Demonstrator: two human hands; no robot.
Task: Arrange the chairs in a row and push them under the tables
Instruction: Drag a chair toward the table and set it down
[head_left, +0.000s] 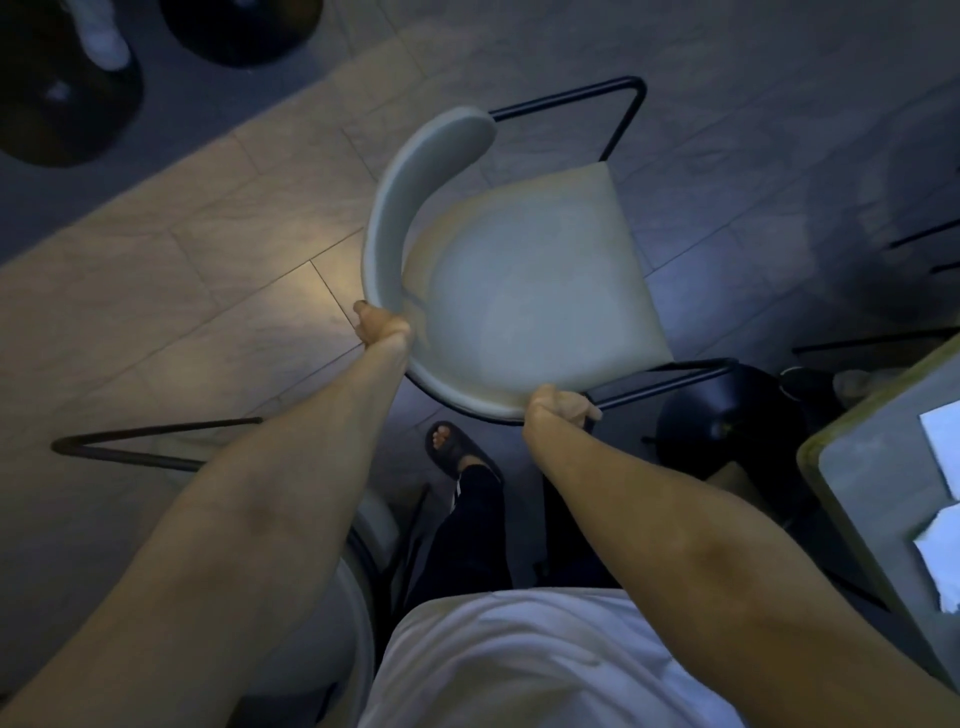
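I see both hands closed on the curved backrest of the grey chair (524, 291): left hand (382, 325) grips its left side, right hand (558, 408) wraps the near right end (fingers curled under the rim). Chair sits on tiled floor (182, 270), just left of the table (878, 467) edge, not under it.

No readable text, label, brand or number appears anywhere. The white papers (941, 457) on the table (872, 467) at the right edge show no legible print (too blurred and dim to tell).
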